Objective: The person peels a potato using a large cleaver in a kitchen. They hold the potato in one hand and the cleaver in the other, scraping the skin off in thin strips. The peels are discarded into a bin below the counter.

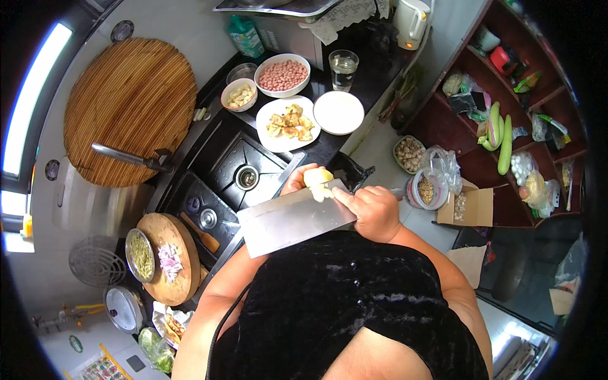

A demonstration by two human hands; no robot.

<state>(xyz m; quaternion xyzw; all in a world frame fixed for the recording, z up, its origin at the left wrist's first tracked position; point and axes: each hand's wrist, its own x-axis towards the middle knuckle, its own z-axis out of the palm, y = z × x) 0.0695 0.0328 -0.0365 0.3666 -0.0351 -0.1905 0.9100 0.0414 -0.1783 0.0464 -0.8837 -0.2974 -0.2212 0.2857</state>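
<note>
My right hand (377, 209) grips a broad steel cleaver (294, 223) near its handle, with the forefinger along the blade. My left hand (295, 179) holds a pale yellow, peeled piece of root vegetable (317, 176) at the blade's far edge. A thin pale slice or peeling (321, 193) lies against the blade just below that piece. Most of the left hand's palm and wrist is hidden behind the cleaver. Beyond the hands, a white plate (266, 138) bears several knobbly yellow-brown pieces that look like ginger.
A black double sink (223, 142) lies left of the hands. Behind it stand a bowl of peanuts (283, 76), a bowl of garlic cloves (241, 96), a white dish (338, 113) and a glass of water (343, 71). A round chopping board (187, 247) carries chopped onion (169, 262).
</note>
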